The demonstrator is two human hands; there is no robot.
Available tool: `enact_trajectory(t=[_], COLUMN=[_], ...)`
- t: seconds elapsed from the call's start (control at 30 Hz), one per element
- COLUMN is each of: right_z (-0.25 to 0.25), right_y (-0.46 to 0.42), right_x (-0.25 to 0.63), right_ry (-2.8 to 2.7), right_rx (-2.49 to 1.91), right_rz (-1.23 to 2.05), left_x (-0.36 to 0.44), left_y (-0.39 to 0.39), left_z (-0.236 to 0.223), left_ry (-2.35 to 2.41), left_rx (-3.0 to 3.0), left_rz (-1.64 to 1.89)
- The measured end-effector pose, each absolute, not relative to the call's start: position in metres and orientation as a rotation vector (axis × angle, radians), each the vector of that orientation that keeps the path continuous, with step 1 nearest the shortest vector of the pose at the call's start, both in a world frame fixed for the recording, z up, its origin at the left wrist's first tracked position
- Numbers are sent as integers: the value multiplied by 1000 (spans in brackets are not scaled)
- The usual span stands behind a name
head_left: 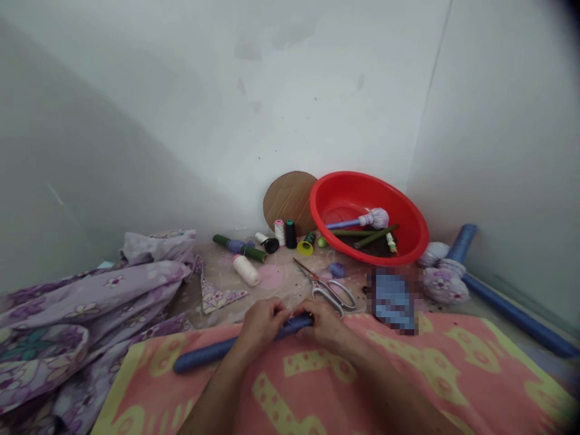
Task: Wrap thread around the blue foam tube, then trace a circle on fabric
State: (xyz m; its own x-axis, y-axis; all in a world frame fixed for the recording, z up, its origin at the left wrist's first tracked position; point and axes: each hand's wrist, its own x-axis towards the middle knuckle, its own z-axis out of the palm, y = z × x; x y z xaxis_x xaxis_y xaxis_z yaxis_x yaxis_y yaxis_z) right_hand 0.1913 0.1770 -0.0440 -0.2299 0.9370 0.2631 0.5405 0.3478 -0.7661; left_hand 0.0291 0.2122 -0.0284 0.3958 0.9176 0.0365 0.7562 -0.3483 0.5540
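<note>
A long blue stick (203, 356) lies across a pink and yellow cloth (408, 368) over my lap. My left hand (261, 323) is closed around the stick near its right end. Just to the right, my right hand (322, 322) is also closed on that end, fingers curled over the tip. The two hands almost touch. Silver scissors (327, 286) lie on the floor just beyond my right hand.
A red basin (410, 220) with sticks and a cloth-headed stick stands in the corner before a cardboard disc (286, 196). Thread spools (284, 233) and a white cone (247, 270) lie nearby. Purple floral fabric (81, 302) is heaped left. Blue sticks (512, 311) lie right.
</note>
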Motion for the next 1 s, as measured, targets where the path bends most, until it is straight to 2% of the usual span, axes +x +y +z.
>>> enact_trajectory(t=[0.53,1.0], right_z=[-44,-39], right_y=[177,169], right_x=[190,185], right_ry=[-1886,-1844], right_rx=[-1334,-1129], right_rz=[744,817], left_x=[15,28], left_y=[215,205], left_z=[-29,-13], left_ry=[1141,1380], left_rx=[2281,2534], left_rz=[384,469])
